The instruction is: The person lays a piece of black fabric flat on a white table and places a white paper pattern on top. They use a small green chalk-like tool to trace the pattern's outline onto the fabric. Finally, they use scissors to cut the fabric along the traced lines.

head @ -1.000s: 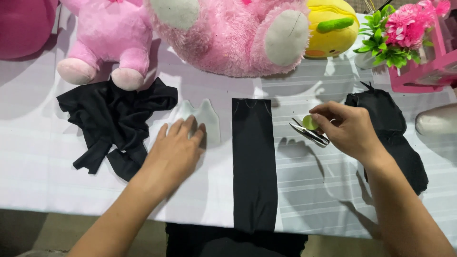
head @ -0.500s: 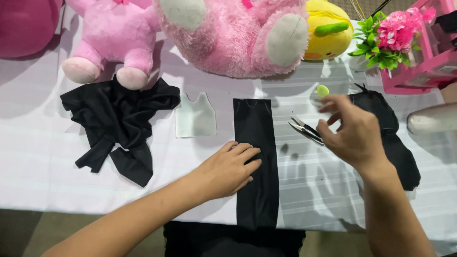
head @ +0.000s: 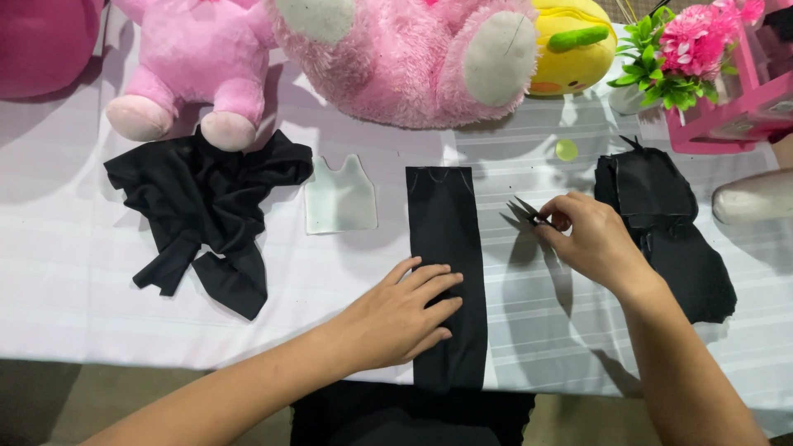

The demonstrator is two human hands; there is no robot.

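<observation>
The left hand [head: 401, 318] lies flat, fingers spread, on the uncut black fabric strip [head: 444, 239]; the right hand [head: 591, 239] grips small scissors [head: 527, 212], cutting not yet begun.

fabric strip [head: 443, 248] black | tablecloth [head: 66, 231] white-striped | plush toy [head: 396, 58] pink

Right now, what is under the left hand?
The left hand lies flat on a long black fabric strip, which rests on the striped tablecloth. Anything under the palm itself is hidden.
</observation>
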